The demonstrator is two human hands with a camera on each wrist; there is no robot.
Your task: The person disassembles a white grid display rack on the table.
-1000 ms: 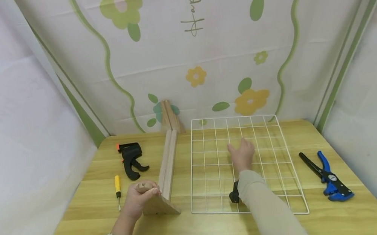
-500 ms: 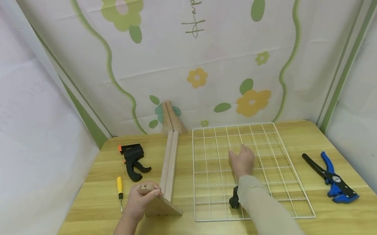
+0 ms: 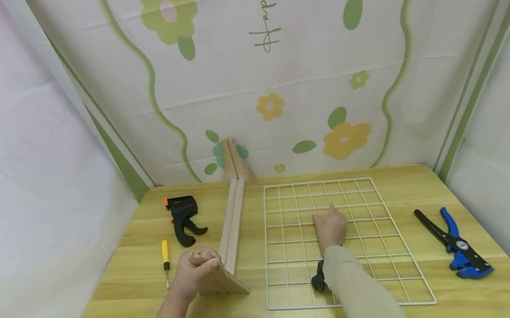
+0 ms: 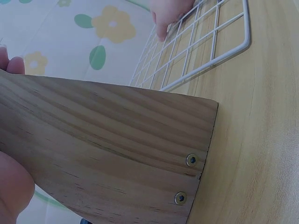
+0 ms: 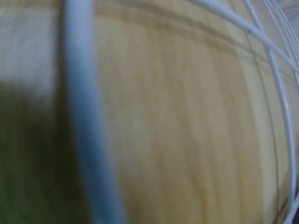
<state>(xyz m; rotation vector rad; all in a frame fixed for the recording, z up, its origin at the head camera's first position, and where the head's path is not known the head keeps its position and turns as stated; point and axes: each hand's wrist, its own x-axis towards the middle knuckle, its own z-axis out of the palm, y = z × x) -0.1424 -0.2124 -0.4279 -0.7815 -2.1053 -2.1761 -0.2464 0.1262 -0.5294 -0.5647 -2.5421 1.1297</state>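
Observation:
My left hand (image 3: 188,278) grips the narrow top of a wooden end piece (image 3: 221,284), thumb over the near face. Two long rails (image 3: 233,222) run from it to another tapered upright (image 3: 235,163) at the back, making a wooden stand. Two bolt heads (image 4: 191,160) sit along the lower edge of the end piece in the left wrist view. To the right, my right hand (image 3: 332,227) holds a white wire grid panel (image 3: 284,241) near its middle, fingers at the wires. The right wrist view shows the wires blurred close over the table, with that hand's fingers hidden.
Left of the stand lie a black clamp (image 3: 183,219) with orange tips and a yellow-handled screwdriver (image 3: 166,262). On the right are blue and black wire strippers (image 3: 459,249). A patterned cloth (image 3: 228,69) hangs behind the table, with white cloth at both sides.
The grid panel's far edge has come down, and the panel has shifted toward me with my right hand. My left hand keeps its grip on the end piece. The head view has shifted slightly.

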